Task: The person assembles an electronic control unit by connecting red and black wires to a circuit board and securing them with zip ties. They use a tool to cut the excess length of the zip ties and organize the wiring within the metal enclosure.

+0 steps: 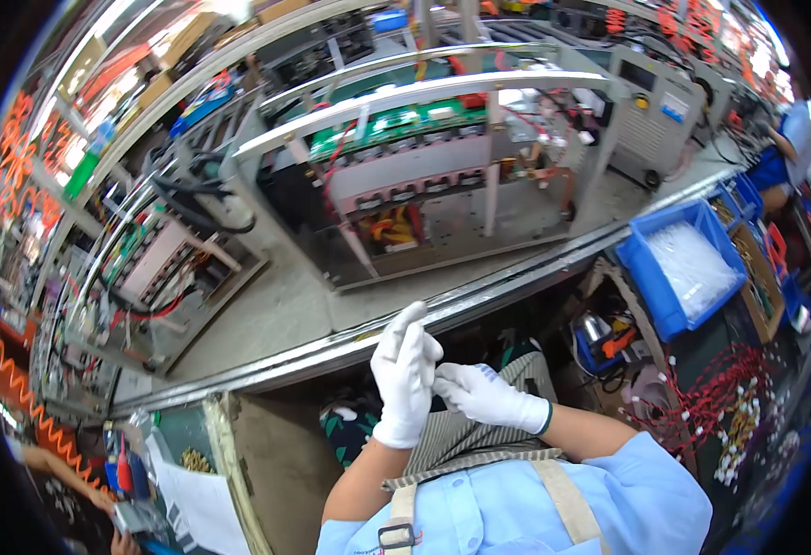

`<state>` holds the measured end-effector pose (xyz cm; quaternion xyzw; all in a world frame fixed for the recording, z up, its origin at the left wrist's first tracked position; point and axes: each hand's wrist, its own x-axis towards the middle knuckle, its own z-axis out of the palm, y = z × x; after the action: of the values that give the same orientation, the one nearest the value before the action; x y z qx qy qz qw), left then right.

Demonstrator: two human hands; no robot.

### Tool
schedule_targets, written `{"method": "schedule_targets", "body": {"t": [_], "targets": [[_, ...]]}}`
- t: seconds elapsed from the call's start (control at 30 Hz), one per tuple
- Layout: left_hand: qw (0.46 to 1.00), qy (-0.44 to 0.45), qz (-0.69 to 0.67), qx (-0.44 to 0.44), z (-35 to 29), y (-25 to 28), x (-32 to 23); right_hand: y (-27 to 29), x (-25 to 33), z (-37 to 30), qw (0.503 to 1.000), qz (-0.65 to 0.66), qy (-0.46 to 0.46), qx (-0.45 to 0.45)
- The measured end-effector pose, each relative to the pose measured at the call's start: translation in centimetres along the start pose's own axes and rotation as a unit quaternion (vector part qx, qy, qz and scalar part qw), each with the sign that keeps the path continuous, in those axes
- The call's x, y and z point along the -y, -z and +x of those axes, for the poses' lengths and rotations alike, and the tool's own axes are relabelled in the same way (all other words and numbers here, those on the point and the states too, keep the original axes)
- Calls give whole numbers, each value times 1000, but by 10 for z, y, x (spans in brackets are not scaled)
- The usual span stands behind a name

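Observation:
My left hand (403, 377), in a white glove, is raised in front of my lap with its fingers stretched upward. Close beside its palm is my right hand (490, 396), also white-gloved, with fingers curled together. Whether the right fingers pinch anything small, or the left glove itself, is hidden. Beyond both hands runs the metal edge rail (359, 338) of a work line. On that line stands an open metal-framed machine (405, 176) with green circuit boards and a grey panel inside.
A second open unit (160, 264) stands on the line at left. At right is a blue bin (678, 268) of clear plastic bags, near a heap of red wires (701, 398). White paper (197, 504) lies at lower left. Another person's hand (100, 499) shows there; another worker (794, 139) is far right.

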<state>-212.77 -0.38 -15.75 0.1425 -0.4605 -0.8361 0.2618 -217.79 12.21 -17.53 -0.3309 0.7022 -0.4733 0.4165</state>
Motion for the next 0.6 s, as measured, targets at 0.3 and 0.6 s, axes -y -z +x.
{"method": "schedule_targets", "body": {"t": [0.3, 0.6], "targets": [[951, -197, 237, -9, 15, 64, -24, 203, -13, -130, 725, -298, 78, -616], [767, -405, 498, 9, 72, 86, -24, 166, -18, -134, 613, -511, 91, -595]]}}
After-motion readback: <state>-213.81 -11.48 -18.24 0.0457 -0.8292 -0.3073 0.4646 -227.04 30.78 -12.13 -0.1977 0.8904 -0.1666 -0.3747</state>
